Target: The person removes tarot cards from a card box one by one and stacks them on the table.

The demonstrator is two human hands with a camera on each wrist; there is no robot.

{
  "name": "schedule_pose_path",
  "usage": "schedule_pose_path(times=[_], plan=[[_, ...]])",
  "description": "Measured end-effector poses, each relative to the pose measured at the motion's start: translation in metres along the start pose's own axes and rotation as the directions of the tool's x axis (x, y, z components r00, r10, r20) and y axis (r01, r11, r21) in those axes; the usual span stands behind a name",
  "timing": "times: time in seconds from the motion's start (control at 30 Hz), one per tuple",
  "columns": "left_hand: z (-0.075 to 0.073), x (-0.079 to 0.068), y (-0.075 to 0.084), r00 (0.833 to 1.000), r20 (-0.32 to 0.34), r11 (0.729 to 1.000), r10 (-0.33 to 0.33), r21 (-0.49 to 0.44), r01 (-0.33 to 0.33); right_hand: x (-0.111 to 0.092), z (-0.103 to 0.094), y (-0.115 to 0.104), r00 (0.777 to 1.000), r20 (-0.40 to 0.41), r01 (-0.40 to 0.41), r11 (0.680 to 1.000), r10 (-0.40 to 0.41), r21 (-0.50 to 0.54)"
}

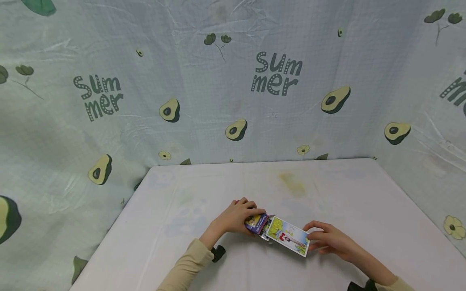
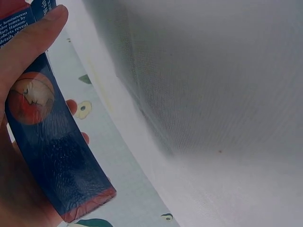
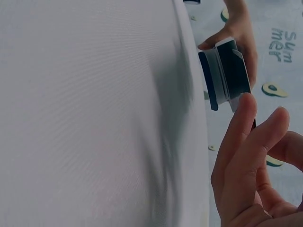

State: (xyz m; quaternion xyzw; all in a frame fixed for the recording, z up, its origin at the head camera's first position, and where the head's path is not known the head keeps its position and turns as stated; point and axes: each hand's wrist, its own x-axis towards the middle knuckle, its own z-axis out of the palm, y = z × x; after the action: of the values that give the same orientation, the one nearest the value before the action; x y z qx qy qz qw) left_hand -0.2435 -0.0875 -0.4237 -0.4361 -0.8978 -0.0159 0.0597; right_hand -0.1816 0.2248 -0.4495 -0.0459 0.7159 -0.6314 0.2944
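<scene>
My left hand (image 1: 238, 216) grips a small dark blue and purple card box (image 1: 256, 223) around its sides. In the left wrist view the box (image 2: 52, 142) shows a round face picture, a red end and white print, with the thumb lying across it. An illustrated card (image 1: 289, 235) with a white border, yellow-green scene and red figure extends from the box's open end, tilted down to the right. My right hand (image 1: 329, 240) pinches the card's outer end. The right wrist view shows its fingers (image 3: 246, 146) close to the card's edge; how many cards are held is hidden.
A white-covered table (image 1: 204, 194) with a yellowish stain (image 1: 293, 184) lies under both hands. Behind and beside it hangs a pale curtain (image 1: 204, 81) printed with avocados and lettering. Dark wrist bands (image 1: 218, 253) sit at the beige sleeves (image 1: 189, 262).
</scene>
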Motion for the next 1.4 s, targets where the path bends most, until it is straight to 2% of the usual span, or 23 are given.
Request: schedule_pose_path(times=[0.57, 0.9, 1.4], plan=[[0.001, -0.002, -0.001, 0.999, 0.038, 1.000, -0.023, -0.006, 0.024, -0.025, -0.020, 0.011, 0.999, -0.016, -0.042, 0.998, 0.043, 0.052], [-0.002, -0.005, 0.000, 0.998, 0.046, 0.999, -0.035, -0.027, 0.037, -0.029, -0.030, 0.015, 1.000, -0.013, -0.005, 0.997, 0.006, 0.078], [-0.001, -0.003, 0.003, 0.998, 0.051, 0.999, -0.032, -0.032, 0.033, -0.034, -0.042, 0.019, 0.998, -0.067, 0.000, 0.978, 0.015, 0.209]])
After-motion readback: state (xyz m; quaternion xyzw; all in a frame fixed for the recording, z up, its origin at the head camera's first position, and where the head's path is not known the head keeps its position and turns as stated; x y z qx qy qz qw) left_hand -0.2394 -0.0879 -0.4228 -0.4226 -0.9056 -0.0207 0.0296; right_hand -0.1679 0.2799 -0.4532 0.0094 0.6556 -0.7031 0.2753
